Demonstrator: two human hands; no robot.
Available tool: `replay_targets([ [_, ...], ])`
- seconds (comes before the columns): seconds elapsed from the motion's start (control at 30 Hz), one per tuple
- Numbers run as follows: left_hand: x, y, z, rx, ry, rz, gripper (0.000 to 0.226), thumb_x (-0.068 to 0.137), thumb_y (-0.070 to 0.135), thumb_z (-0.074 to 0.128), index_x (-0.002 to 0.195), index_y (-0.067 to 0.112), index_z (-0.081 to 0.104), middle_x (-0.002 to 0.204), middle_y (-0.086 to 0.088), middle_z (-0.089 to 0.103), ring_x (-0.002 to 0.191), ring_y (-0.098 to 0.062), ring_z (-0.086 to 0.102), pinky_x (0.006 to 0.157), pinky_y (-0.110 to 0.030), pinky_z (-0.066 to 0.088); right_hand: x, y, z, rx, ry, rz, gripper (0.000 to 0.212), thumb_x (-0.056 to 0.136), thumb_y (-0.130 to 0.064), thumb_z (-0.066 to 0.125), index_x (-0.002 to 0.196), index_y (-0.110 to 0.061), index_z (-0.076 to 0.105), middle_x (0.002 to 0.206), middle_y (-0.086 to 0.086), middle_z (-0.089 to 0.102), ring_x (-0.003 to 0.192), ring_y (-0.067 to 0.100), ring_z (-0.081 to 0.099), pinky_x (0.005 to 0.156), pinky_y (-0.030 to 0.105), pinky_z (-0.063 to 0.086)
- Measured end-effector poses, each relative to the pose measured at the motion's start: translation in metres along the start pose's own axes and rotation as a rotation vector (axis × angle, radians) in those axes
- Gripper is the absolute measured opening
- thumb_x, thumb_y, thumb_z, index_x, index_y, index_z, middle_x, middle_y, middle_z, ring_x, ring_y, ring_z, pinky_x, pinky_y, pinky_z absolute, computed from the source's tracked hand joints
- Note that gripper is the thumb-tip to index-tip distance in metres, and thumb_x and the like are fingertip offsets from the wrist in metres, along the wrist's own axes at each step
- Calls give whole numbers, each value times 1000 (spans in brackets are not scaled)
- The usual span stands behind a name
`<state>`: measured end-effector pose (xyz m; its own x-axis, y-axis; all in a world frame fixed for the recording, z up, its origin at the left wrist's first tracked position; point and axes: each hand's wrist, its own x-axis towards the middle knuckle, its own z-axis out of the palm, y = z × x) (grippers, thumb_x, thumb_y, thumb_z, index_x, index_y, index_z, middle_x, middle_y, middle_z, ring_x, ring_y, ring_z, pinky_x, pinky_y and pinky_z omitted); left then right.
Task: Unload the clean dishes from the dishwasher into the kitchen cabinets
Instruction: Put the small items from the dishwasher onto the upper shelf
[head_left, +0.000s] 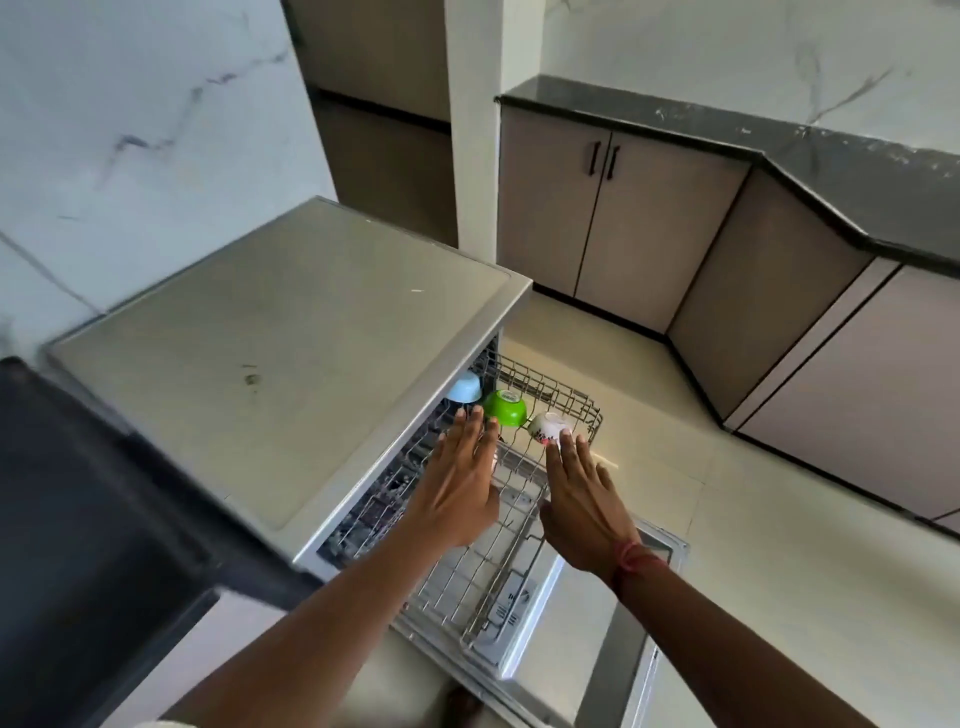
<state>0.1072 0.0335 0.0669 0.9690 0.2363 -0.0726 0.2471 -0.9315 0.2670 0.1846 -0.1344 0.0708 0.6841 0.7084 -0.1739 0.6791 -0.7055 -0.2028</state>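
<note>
Behind the dishwasher (291, 338), a glossy white wall (130, 130) with thin grey marble veins. To the right of the dishwasher, a bent run of flat matte beige cabinets (649, 223) with slim black bar handles, capped by a dark speckled stone worktop (857, 176). Between the dishwasher and those cabinets, a smooth cream tiled floor (675, 405).

The dishwasher itself: a boxy freestanding unit with a flat, dull grey top, lightly scuffed, with a rounded metal edge along the front. Against its left side, a large blurred black block (78, 519), kind unclear. Hinged down at the dishwasher's front, the door (621, 654), grey and smooth with a pale plastic inner lining.

Drawn out of the dishwasher above the door, a rectangular wire rack (563, 397) of thin silvery rods in a grid.

Over the rack, two bare forearms and two hands, palms down, fingers straight and slightly spread, gripping nothing. Left hand (460, 493) nearer the dishwasher body, fingertips just short of the blue and green bowls. Right hand (587, 499) on the outer side, fingertips at the edge of the white bowl; contact unclear.

Along the far end of the rack, three small round bowls, all upside down. Pale blue bowl (464, 387) partly tucked under the dishwasher's top edge; glossy green bowl (505, 408) just outside it; white bowl (549, 427) with a reddish pattern farthest out, near the rack's corner.

On the right wrist, a thin red thread band (631, 561).
</note>
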Motion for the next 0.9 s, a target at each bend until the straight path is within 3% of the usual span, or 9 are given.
replay_targets([
  [0.2,153,-48,121,-31,-180,-56,87,92,18,51,152,11,-11,161,-13,-15,149,-32,-8,122,-51,9,139,55,87,0,-149,98,72,98,-30,41,153,-3,4,161,21,-1,149,39,3,120,48,18],
  [0.3,213,-64,174,-148,-133,-129,80,95,16,48,152,11,-7,162,-13,-9,150,-32,-5,122,-48,8,200,82,125,66,-156,136,71,98,-31,44,152,-1,8,159,23,6,146,43,8,119,49,21],
  [0.43,275,-86,231,-260,-53,-219,71,99,32,47,155,12,8,162,-17,1,150,-35,2,120,-46,9,261,108,174,211,-106,301,61,98,-36,46,146,-5,24,152,22,21,136,42,28,109,50,34],
  [0.63,310,-107,272,-193,27,-219,79,90,48,59,152,15,24,160,-23,7,146,-43,12,115,-52,22,289,113,219,308,79,533,47,92,-37,54,133,-18,41,139,18,30,122,42,39,89,51,50],
  [0.8,307,-100,275,-173,78,-258,78,85,49,65,149,17,33,156,-24,18,139,-42,25,106,-50,42,289,113,226,380,146,616,46,90,-38,57,130,-21,43,130,19,36,113,38,44,85,47,50],
  [0.9,281,-92,263,-171,55,-271,81,85,56,60,150,17,31,155,-22,18,139,-39,25,107,-50,42,271,104,213,371,170,578,47,89,-36,60,132,-24,45,134,16,35,115,36,42,88,45,49],
])
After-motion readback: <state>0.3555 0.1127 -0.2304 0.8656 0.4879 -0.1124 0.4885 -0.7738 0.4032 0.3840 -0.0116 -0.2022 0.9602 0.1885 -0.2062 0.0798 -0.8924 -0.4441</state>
